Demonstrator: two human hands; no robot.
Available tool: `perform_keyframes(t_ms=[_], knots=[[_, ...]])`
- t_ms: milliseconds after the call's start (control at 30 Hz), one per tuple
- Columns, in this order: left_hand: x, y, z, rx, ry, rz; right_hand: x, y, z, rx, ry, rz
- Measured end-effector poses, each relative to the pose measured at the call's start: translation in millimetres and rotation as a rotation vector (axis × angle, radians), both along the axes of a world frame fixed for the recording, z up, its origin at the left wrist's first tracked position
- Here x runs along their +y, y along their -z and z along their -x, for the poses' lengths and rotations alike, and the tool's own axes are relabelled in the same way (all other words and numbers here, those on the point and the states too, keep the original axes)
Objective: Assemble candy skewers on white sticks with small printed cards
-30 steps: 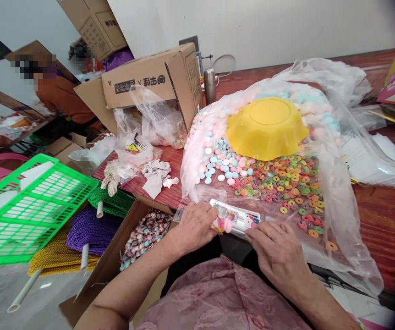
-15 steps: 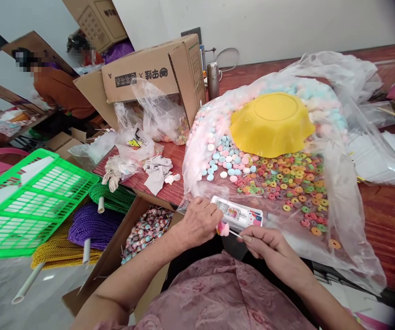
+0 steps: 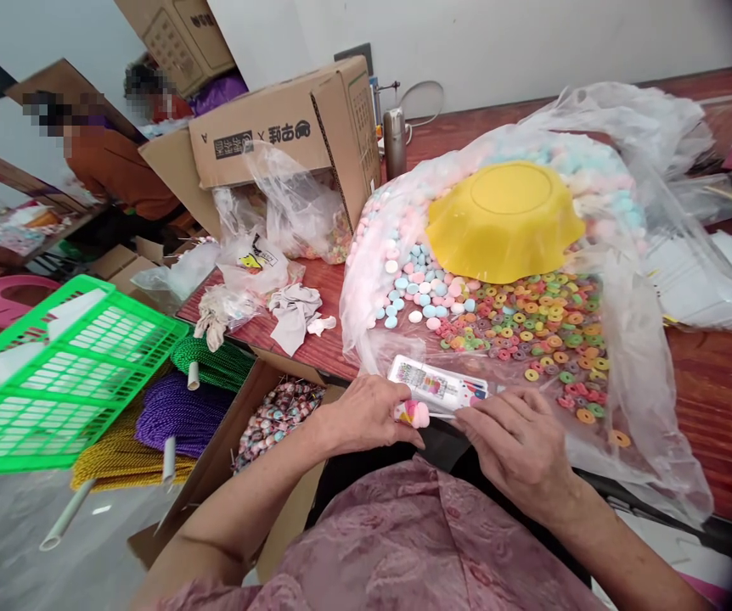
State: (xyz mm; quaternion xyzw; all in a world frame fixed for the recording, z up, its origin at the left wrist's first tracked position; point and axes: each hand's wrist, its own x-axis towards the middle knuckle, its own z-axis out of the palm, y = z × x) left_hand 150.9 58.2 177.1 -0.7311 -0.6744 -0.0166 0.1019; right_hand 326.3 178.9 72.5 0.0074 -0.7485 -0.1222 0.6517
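My left hand (image 3: 366, 416) pinches a small pink lollipop (image 3: 413, 414) at the near edge of the red table (image 3: 716, 399). My right hand (image 3: 519, 441) is closed at the other end, its fingertips against a white printed packet (image 3: 439, 386) that lies on the clear plastic sheet (image 3: 633, 382). Behind the hands, the sheet holds several coloured ring candies (image 3: 537, 327) and pastel round candies (image 3: 413, 284). An upturned yellow bowl (image 3: 503, 221) rests on the pile.
A cardboard box of wrapped lollipops (image 3: 277, 416) stands below the table at left, beside purple (image 3: 181, 416), green and yellow cord spools and a green plastic basket (image 3: 53, 373). An open carton (image 3: 289, 144) and a metal flask (image 3: 395, 144) stand behind. Other people sit far left.
My right hand drew the lollipop stick out to the right half a second ago, then came back against the packet. My left hand kept hold of the pink lollipop.
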Motion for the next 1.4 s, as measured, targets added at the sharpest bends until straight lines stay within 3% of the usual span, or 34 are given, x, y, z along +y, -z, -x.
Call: perform_keyframes(t_ms=[233,467,700,867,1000,1267,1400], knots=[[-4,1.4,-1,0.071,-0.040,0.008,8,2.0,-5,-0.096,0.169,-0.010],[-6,3.0,0,-0.055,0.087,0.017,2,0.3,-5,-0.140,0.132,-0.084],[-3,7.0,3,0.066,0.065,0.104,11,-9.1,-14,-0.267,0.065,-0.061],[1,6.0,11,-0.096,0.242,0.210,17,-15.0,-20,-0.266,0.043,-0.153],[4,4.5,17,-0.266,0.347,0.242,25,-10.2,-20,-0.256,0.021,-0.173],[9,0.9,6,-0.562,0.376,0.259,26,1.2,-21,-0.216,0.018,-0.198],[17,6.7,3,-0.569,0.301,0.259,11,5.9,-14,-0.210,0.006,-0.201]])
